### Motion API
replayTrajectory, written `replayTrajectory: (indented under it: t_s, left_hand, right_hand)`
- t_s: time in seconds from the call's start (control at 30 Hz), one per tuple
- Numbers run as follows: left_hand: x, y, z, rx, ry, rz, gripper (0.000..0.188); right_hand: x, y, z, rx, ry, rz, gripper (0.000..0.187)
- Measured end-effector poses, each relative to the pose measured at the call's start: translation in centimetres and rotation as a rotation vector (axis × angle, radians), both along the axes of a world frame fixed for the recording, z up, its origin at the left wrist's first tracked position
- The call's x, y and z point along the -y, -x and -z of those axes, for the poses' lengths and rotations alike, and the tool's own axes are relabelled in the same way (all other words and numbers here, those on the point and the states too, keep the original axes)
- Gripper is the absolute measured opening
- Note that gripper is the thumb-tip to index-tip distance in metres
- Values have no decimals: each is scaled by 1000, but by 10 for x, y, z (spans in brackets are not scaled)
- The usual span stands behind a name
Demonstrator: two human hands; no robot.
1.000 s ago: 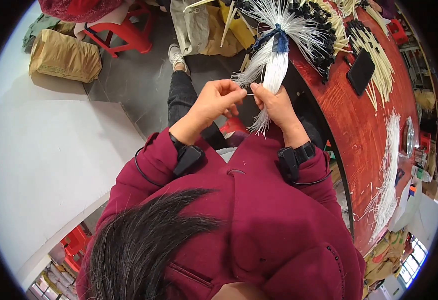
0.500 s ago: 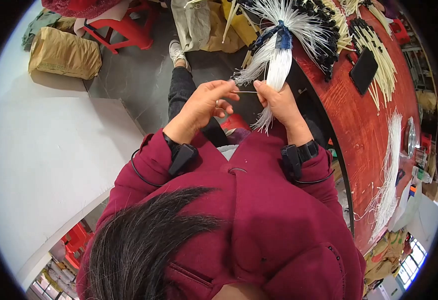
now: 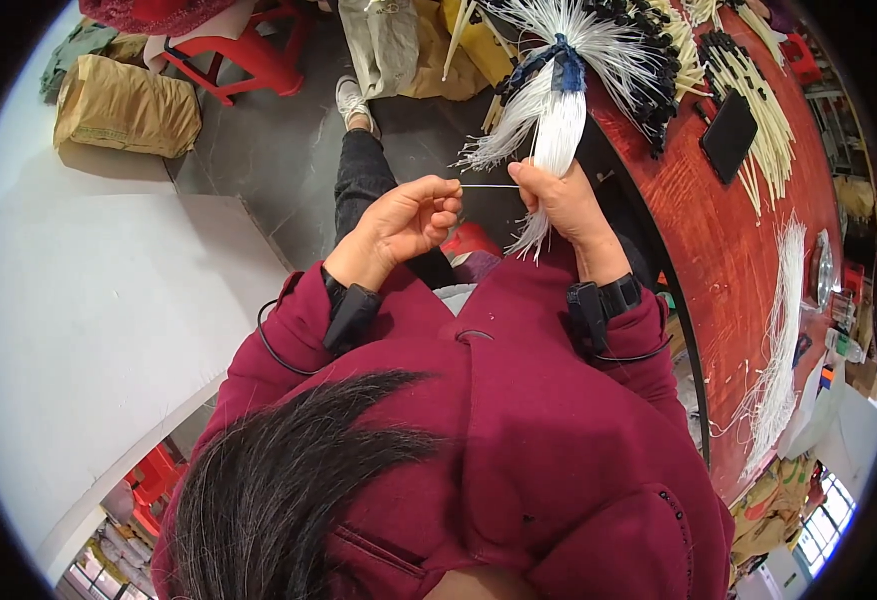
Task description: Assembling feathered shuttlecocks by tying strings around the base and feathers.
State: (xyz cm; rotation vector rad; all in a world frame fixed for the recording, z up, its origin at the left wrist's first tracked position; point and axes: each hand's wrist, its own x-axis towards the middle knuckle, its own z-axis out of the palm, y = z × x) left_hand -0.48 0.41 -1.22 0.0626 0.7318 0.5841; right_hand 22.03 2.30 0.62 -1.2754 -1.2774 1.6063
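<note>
My right hand [image 3: 565,203] is closed round a bundle of thin white wires [image 3: 560,135], whose loose tips hang below the fist. Higher up, a dark blue cloth strip [image 3: 567,72] ties the bundle, and beyond it the wires fan out over the table edge to black ends [image 3: 659,95]. To the left, my left hand [image 3: 411,217] pinches the end of one white wire [image 3: 489,186], pulled straight between the two hands. Part of the bundle hangs aside, left of the right hand.
The red table [image 3: 679,225] curves along my right, bearing a black phone [image 3: 730,137], cream-coloured strands with black ends [image 3: 764,130] and a long bunch of white wires [image 3: 781,345]. A white board [image 3: 109,320] lies on my left. Ahead are a red stool [image 3: 244,62] and a brown paper package [image 3: 129,107].
My left hand has moved slightly left and its fingers have closed in a pinch. The wire between the hands now shows longer and taut. My right hand stays on the bundle.
</note>
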Motion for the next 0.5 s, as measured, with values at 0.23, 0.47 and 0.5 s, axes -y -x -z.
replayTrajectory:
  t_s: [0.23, 0.47, 0.5]
  left_hand:
    - [0, 8, 5, -39, -119, 54, 17]
    - [7, 6, 8, -316, -434, 105, 16]
    - [6, 6, 6, -394, -518, 86, 16]
  right_hand:
    - [0, 1, 5, -78, 36, 32, 28]
    - [0, 2, 5, -189, 73, 38, 28]
    - [0, 3, 4, -208, 87, 39, 27]
